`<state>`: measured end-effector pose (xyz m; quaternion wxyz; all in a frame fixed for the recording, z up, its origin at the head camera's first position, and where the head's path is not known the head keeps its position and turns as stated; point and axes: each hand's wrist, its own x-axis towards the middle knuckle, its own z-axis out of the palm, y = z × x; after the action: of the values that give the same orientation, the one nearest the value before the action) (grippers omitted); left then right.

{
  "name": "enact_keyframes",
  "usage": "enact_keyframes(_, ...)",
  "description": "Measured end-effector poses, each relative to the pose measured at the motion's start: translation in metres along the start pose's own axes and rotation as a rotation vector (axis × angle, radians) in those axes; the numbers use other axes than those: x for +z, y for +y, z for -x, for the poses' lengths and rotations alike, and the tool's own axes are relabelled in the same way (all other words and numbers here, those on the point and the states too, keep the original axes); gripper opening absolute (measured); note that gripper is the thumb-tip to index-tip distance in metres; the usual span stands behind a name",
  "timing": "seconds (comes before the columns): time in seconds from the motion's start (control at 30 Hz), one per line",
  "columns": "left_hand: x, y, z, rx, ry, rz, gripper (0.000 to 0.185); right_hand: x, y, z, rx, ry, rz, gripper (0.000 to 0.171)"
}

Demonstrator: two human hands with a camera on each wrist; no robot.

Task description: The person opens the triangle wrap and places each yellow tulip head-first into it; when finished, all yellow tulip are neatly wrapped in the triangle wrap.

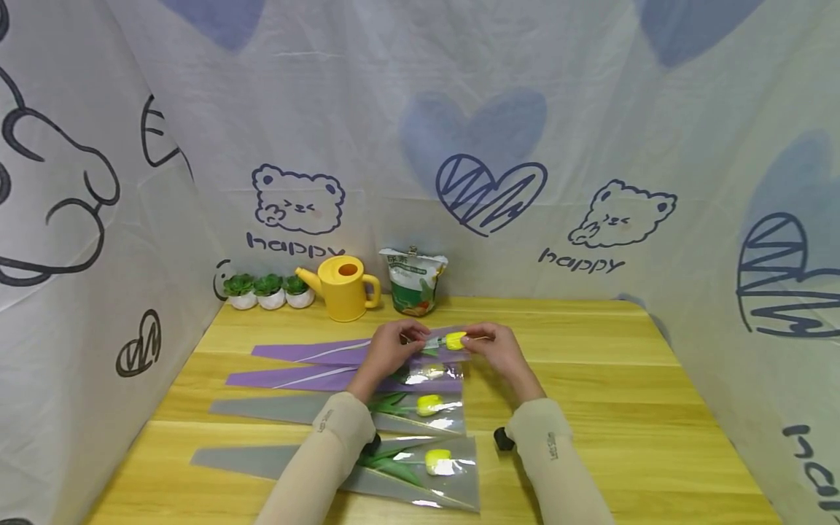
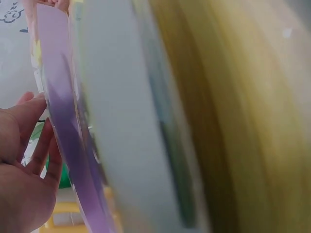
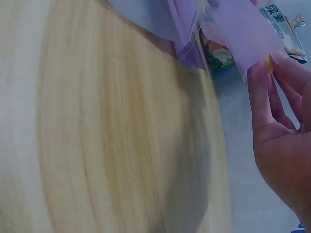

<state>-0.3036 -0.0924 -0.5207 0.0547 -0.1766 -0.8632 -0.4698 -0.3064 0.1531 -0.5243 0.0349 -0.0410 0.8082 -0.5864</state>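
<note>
- Left hand (image 1: 391,343) and right hand (image 1: 494,345) meet at the far purple flower sleeve (image 1: 341,351), fingers of both curled and pinching its wide, clear open end.
- A yellow tulip (image 1: 455,340) sits at that open end between the two hands; its head is just left of the right fingertips.
- Left wrist view: fingers (image 2: 26,131) lie along the sleeve's purple edge (image 2: 68,145). Right wrist view: fingertips (image 3: 272,82) nip the purple film (image 3: 238,34). Both views are blurred.
- The sleeve lies crosswise on the wooden table (image 1: 623,408), narrow tip pointing left.
- Nearer the person: a second purple sleeve (image 1: 308,378), then two grey sleeves (image 1: 275,408) (image 1: 262,461), each with a yellow tulip (image 1: 429,404) (image 1: 438,461) inside.
- Back edge of the table: three small potted succulents (image 1: 269,290), a yellow watering can (image 1: 343,287), and a clipped green-and-white bag (image 1: 412,281).
- A printed cloth backdrop (image 1: 492,189) with bears and hearts surrounds the table.
</note>
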Motion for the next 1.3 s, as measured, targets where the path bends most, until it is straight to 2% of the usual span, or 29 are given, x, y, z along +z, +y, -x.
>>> enact_keyframes(0.37, -0.002, -0.001, 0.0, 0.001, -0.008, 0.052, 0.015, -0.002, 0.005, -0.001, -0.004, -0.107, -0.017, 0.027)
enact_keyframes(0.53, 0.0, 0.0, -0.001, -0.009, -0.021, 0.079, 0.016, -0.001, 0.0, 0.002, 0.01, -0.151, -0.029, 0.028)
enact_keyframes(0.77, 0.002, 0.001, -0.002, -0.009, -0.02, 0.069, 0.016, 0.006, 0.004, -0.001, 0.033, -0.149, -0.076, 0.028)
enact_keyframes(1.1, 0.001, 0.001, -0.001, -0.013, -0.018, 0.079, 0.015, 0.012, 0.002, -0.001, 0.047, -0.123, -0.046, 0.026)
enact_keyframes(1.3, 0.0, -0.001, -0.002, -0.021, -0.015, 0.071, 0.015, 0.008, 0.004, 0.001, 0.055, -0.123, -0.066, 0.025)
